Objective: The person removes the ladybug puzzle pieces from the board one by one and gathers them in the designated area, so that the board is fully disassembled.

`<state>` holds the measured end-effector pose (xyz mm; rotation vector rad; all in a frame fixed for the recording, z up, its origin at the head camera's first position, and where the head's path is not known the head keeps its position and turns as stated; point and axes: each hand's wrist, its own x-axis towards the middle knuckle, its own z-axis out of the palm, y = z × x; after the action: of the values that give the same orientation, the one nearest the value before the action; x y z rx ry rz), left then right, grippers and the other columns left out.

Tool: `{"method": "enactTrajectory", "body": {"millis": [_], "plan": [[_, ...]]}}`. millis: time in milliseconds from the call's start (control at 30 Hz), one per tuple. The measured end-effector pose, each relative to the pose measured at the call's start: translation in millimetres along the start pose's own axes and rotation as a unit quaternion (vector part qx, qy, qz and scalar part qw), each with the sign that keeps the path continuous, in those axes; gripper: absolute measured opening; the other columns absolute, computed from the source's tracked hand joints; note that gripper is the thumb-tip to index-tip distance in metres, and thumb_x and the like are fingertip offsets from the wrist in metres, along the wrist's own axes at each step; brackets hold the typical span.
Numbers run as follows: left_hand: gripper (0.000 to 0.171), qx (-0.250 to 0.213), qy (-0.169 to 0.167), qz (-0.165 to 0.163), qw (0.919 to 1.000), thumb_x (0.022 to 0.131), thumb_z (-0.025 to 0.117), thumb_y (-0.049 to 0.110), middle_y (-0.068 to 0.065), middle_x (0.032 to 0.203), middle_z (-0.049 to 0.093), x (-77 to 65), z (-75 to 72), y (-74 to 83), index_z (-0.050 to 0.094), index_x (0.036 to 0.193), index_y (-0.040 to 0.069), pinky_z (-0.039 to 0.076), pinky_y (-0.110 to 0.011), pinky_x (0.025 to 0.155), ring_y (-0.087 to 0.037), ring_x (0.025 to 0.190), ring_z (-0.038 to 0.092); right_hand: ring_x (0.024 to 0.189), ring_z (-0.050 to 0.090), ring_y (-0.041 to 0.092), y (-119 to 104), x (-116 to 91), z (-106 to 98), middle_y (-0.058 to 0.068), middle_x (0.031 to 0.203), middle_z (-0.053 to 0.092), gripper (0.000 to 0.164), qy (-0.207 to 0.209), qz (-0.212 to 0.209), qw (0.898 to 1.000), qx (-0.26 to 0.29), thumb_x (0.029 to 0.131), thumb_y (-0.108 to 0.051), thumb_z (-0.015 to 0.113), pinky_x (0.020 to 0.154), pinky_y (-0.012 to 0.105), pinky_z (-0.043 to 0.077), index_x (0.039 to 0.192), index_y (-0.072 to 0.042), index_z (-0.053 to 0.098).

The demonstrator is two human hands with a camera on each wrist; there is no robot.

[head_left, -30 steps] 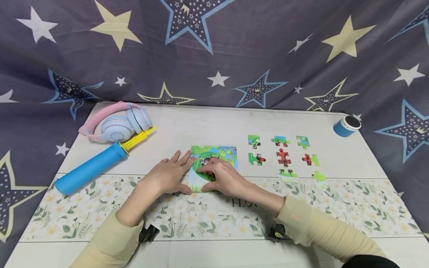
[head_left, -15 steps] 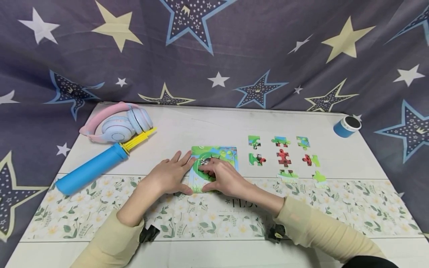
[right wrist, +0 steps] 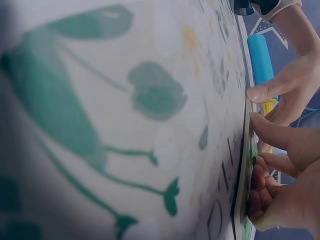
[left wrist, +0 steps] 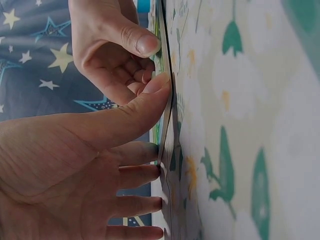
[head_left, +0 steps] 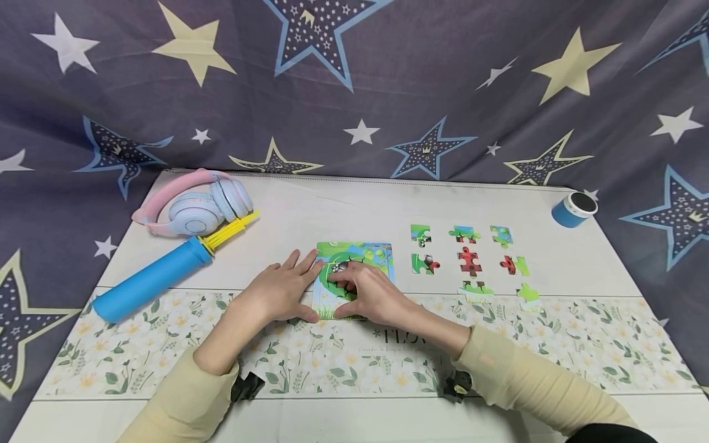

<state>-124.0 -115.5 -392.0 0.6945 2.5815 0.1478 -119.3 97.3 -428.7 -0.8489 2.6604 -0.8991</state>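
A square picture board (head_left: 376, 251), with a green leaf and an insect printed on it, lies flat at the table's middle. Spread fingers of my left hand (head_left: 277, 288) touch its left side, and the thumb rests at its lower left corner. Over the board is my right hand (head_left: 376, 294), its fingers curled down onto the picture and its thumb near the front edge. Its fingers hide part of the board; whether they pinch a puzzle piece is hidden. In the left wrist view, the right hand (left wrist: 112, 55) has its thumb on the board's edge, apart from its fingers.
Several loose jigsaw pieces, among them a red one (head_left: 469, 261), lie in rows right of the board. A blue hand pump (head_left: 152, 280) and pink-and-blue headphones (head_left: 194, 212) are at left. A blue-and-white cylinder (head_left: 573, 209) stands at back right, before a star-patterned curtain (head_left: 354, 104).
Both hands stay at the board with almost no movement. The right fingers shift very slightly on the picture. The loose pieces lie as before.
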Motion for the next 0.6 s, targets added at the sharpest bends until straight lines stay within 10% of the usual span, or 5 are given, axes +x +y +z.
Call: {"method": "enactTrajectory", "body": {"millis": [600], "plan": [[0.099,-0.003,-0.004,-0.002,1.0,0.089,0.076,0.05,-0.015,0.174,0.014,-0.9,-1.0,0.8,0.027,0.163,0.007,0.031,-0.065,0.121,-0.045,0.159,0.016,0.08,0.055,0.011,1.0,-2.1,-0.4,0.002,0.098,0.067,0.069,0.015,-0.018,1.0,-0.006,0.075,-0.026,0.093,0.071,0.021,0.046,0.137,-0.007,0.067]]}}
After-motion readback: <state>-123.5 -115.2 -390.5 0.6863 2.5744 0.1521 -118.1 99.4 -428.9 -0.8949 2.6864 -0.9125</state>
